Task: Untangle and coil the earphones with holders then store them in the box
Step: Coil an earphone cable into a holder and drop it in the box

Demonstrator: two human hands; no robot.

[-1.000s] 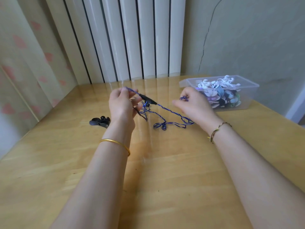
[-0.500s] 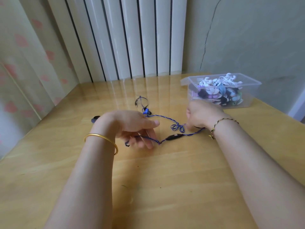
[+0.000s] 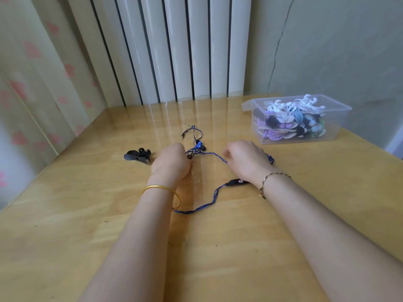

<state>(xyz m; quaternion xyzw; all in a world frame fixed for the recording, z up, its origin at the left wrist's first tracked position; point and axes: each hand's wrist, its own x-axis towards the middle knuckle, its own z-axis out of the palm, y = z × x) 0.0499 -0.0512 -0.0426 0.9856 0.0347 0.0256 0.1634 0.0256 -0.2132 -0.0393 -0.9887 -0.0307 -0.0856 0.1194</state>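
Observation:
A blue-and-black braided earphone cable (image 3: 214, 196) lies spread on the wooden table (image 3: 218, 247). Its blue earbuds (image 3: 199, 147) and plug end (image 3: 184, 135) rest just beyond my hands, and the black inline remote (image 3: 233, 182) sits by my right wrist. My left hand (image 3: 171, 163) is knuckles-up with fingers curled down onto the tangle beside the earbuds. My right hand (image 3: 246, 160) has its fingers curled round the cable, which comes out on both sides of it. A black holder (image 3: 138, 155) lies left of my left hand. The clear box (image 3: 333, 125) stands at the back right.
The box has no lid on and holds several coiled earphones in white, purple, blue and black. White vertical slats and a wall stand behind the table, a patterned curtain at the left. The table's left edge runs close to the holder.
Both hands came down from holding the cable in the air. The cable now lies spread on the table, and my left hand has moved forward to the tangle by the earbuds.

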